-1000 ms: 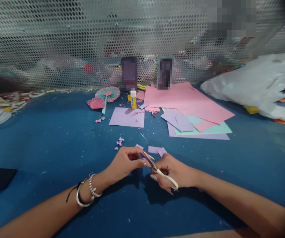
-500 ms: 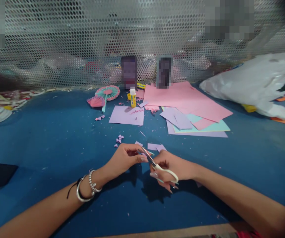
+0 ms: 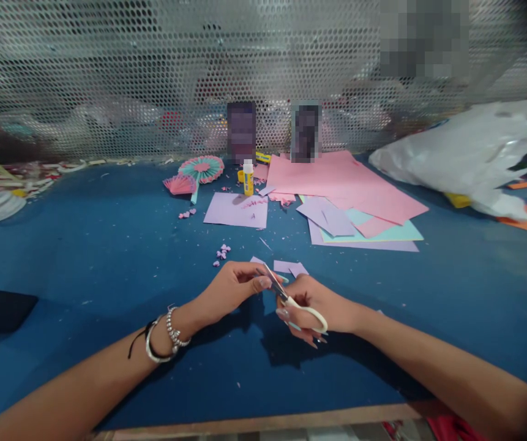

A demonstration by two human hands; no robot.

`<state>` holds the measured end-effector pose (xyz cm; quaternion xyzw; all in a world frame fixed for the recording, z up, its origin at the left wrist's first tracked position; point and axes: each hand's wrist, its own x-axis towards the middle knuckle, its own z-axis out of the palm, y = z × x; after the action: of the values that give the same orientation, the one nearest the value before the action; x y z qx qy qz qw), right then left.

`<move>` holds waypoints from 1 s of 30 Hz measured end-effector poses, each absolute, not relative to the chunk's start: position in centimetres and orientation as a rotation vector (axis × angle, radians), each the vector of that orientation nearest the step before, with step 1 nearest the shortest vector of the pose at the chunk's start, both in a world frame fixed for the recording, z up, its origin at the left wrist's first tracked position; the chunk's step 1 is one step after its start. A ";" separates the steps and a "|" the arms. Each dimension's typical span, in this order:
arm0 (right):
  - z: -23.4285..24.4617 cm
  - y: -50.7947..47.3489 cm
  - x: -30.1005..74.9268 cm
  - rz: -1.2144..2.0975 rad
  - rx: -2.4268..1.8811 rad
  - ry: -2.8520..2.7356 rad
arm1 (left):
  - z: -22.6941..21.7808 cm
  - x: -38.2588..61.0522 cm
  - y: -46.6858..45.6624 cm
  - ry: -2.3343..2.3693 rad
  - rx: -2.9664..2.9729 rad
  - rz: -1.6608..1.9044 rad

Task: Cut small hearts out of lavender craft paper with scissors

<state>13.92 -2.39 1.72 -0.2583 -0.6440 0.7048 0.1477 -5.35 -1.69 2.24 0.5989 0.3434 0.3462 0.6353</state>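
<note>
My right hand [image 3: 306, 309] is closed around a pair of scissors [image 3: 310, 317] with cream handles, its fingers through the loops. The metal blades point up and left, slightly parted, close to the fingertips of my left hand [image 3: 235, 291]. Thumb and finger of that hand are pinched on a small piece of purple paper, mostly hidden by the fingers. Just beyond both hands lie purple paper offcuts [image 3: 286, 266]. Several tiny purple paper hearts [image 3: 223, 251] sit to the left of them on the blue table [image 3: 120, 257].
A glue stick [image 3: 248, 179] stands behind a purple sheet [image 3: 226, 209]. Pleated paper rosettes [image 3: 202, 168] lie to the left. Pink sheets [image 3: 336, 177] and other coloured paper are stacked at right, near a white plastic bag [image 3: 456, 153]. Perforated metal [image 3: 162, 73] closes off the back.
The view has tilted a little, showing more of the table's near edge. Both hands keep nearly the same pose; the scissor blades look slightly more parted, and less of the purple paper piece shows.
</note>
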 end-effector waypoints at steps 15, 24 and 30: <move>1.9 -2.9 13.2 1.893 -0.986 -1.804 | 1.2 -5.0 -2.9 0.996 1.529 0.837; 1.8 -2.5 12.9 1.835 -0.977 -1.842 | 2.3 -4.9 -3.6 1.086 1.791 0.824; 1.8 -2.6 12.8 1.809 -1.004 -1.876 | 2.4 -4.8 -3.7 1.105 1.840 0.834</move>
<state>12.79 -2.55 1.80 -0.3539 -0.6616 0.6379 0.1733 -4.79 -3.70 2.39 0.7297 0.4383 0.3308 0.4074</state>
